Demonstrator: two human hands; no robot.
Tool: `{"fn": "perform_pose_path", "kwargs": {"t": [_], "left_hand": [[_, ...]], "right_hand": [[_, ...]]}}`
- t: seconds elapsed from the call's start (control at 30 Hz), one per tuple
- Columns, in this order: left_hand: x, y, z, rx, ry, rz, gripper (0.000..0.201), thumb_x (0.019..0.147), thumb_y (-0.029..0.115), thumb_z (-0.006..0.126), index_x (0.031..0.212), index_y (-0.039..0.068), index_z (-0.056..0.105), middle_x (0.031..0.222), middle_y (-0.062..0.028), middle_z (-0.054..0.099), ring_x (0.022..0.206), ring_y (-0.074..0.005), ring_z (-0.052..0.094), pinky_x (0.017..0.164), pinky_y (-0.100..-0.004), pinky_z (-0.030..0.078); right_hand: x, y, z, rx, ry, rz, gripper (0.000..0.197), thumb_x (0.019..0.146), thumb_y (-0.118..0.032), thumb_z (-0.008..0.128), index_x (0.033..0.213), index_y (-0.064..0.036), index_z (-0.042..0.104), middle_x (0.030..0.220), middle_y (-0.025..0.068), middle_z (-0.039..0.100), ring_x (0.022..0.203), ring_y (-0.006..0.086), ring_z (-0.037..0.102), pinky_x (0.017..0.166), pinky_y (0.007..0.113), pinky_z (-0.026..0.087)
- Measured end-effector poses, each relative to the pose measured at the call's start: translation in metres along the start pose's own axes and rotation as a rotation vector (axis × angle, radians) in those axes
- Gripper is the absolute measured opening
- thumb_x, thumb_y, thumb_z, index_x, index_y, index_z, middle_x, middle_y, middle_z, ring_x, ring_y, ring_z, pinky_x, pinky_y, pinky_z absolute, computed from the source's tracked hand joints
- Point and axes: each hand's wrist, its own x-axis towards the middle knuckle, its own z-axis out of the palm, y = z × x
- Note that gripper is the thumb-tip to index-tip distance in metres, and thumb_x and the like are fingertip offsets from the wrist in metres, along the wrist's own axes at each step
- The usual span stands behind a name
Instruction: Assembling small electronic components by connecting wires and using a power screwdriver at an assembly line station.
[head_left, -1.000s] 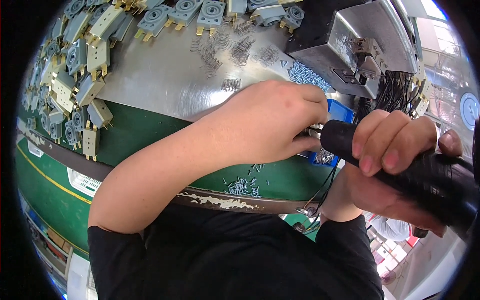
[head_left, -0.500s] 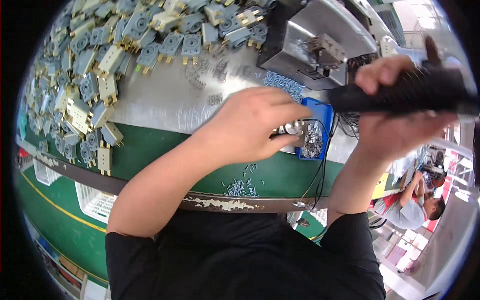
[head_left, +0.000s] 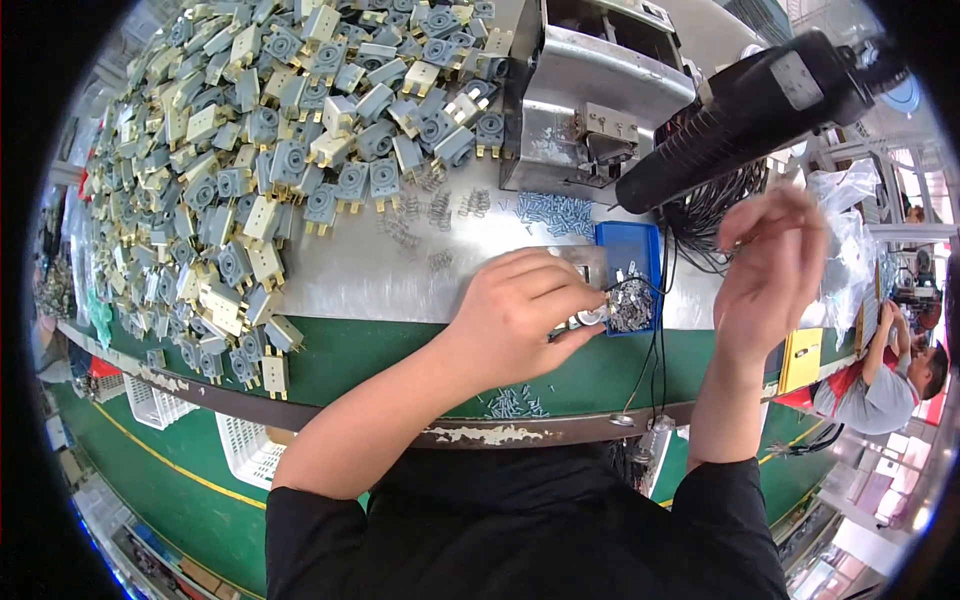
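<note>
My left hand (head_left: 525,308) is closed in a pinch over the front of the bench. Between its thumb and fingers is a small part with silvery metal (head_left: 594,314), mostly hidden by the fingers. Just right of it stands a blue tray (head_left: 630,238) with small metal pieces (head_left: 632,303). My right hand (head_left: 768,275) is raised, blurred, its fingers loosely bent and apart, with nothing seen in it. Beyond that hand, a black electric screwdriver (head_left: 735,120) hangs tilted, out of my grip.
Grey-and-cream switch-like units (head_left: 330,150) are heaped at left. Springs (head_left: 438,210) and bluish screws (head_left: 556,214) lie behind my left hand; more screws (head_left: 514,402) lie near the front edge. A metal fixture (head_left: 605,140) stands behind. Black cables (head_left: 700,235) run beside the tray.
My right hand has let go of the screwdriver and come down away from it. The left hand keeps its pinch near the tray. The whole view has shifted.
</note>
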Motion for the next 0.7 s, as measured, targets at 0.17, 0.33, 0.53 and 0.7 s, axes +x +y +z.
{"fn": "perform_pose_path", "kwargs": {"t": [0.17, 0.33, 0.53, 0.7], "left_hand": [[-0.003, 0.001, 0.001, 0.085, 0.070, 0.068, 0.029, 0.070, 0.015, 0.094, 0.092, 0.007, 0.076, 0.089, -0.0058, 0.076, 0.083, -0.0244, 0.075, 0.075, -0.0370, 0.060], [-0.006, 0.005, 0.002, 0.155, 0.227, 0.019, 0.039, 0.066, 0.022, 0.099, 0.092, 0.008, 0.073, 0.083, -0.0042, 0.076, 0.069, -0.0215, 0.072, 0.065, -0.0326, 0.057], [-0.007, 0.010, 0.006, 0.137, 0.224, 0.016, 0.039, 0.067, 0.022, 0.099, 0.093, 0.009, 0.073, 0.093, -0.0031, 0.077, 0.062, -0.0131, 0.066, 0.055, -0.0266, 0.043], [-0.005, 0.012, -0.001, 0.188, 0.176, 0.006, 0.039, 0.070, 0.024, 0.097, 0.095, 0.011, 0.071, 0.098, -0.0033, 0.077, 0.064, -0.0102, 0.066, 0.057, -0.0254, 0.043]], "right_hand": [[-0.001, -0.015, 0.019, -0.483, -0.771, -0.048, 0.056, 0.080, -0.012, 0.078, 0.132, 0.0040, 0.063, 0.120, 0.0203, 0.066, 0.110, 0.0401, 0.065, 0.099, 0.047, 0.051], [-0.017, -0.005, 0.029, -0.575, -0.693, -0.072, 0.056, 0.066, -0.004, 0.082, 0.121, 0.0010, 0.071, 0.111, 0.0187, 0.068, 0.101, 0.0395, 0.068, 0.085, 0.044, 0.057], [-0.020, 0.017, 0.031, -0.553, -0.579, -0.206, 0.047, 0.057, -0.004, 0.081, 0.103, 0.0014, 0.075, 0.097, 0.0136, 0.071, 0.085, 0.0324, 0.070, 0.072, 0.039, 0.058], [-0.025, 0.023, 0.033, -0.616, -0.505, -0.273, 0.046, 0.058, -0.011, 0.085, 0.101, -0.0005, 0.074, 0.094, 0.0097, 0.071, 0.080, 0.0270, 0.071, 0.069, 0.037, 0.058]]}}
